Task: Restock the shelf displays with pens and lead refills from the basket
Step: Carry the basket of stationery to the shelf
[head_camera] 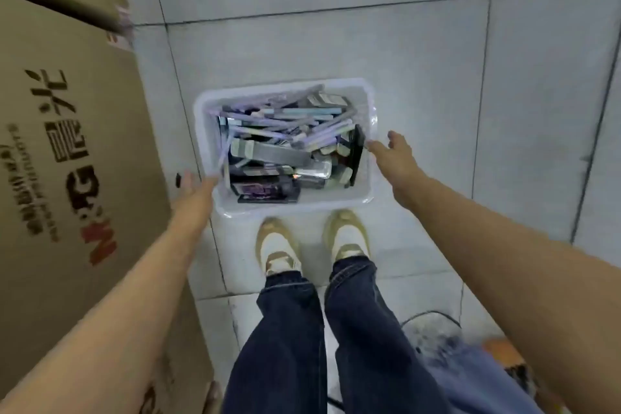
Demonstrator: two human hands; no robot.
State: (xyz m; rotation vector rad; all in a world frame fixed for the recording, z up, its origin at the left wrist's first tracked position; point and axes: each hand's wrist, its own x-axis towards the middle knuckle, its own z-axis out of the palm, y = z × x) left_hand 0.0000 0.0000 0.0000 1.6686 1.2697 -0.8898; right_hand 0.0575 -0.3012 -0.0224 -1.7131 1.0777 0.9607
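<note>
The left hand (196,190) is reaching out with straight, relaxed fingers, holding nothing, its tips lying at the left rim of the clear basket (292,207). The right hand (395,158) is likewise spreading open at the opposite rim; whether either is touching is unclear. Between the hands, pens (285,121) and dark refill packs (265,193) are lying heaped inside. A cardboard box (67,144) is crowding in just outside the left hand, and shoes (279,245) are standing just behind the basket.

The see-through basket (285,209) is sitting level, its side rims lying just beside the left fingers (207,185) and right fingers (375,146). Lilac pens (285,124) are lying criss-crossed beyond the fingertips, and dark refill packs (265,192) are lying flat nearer.
</note>
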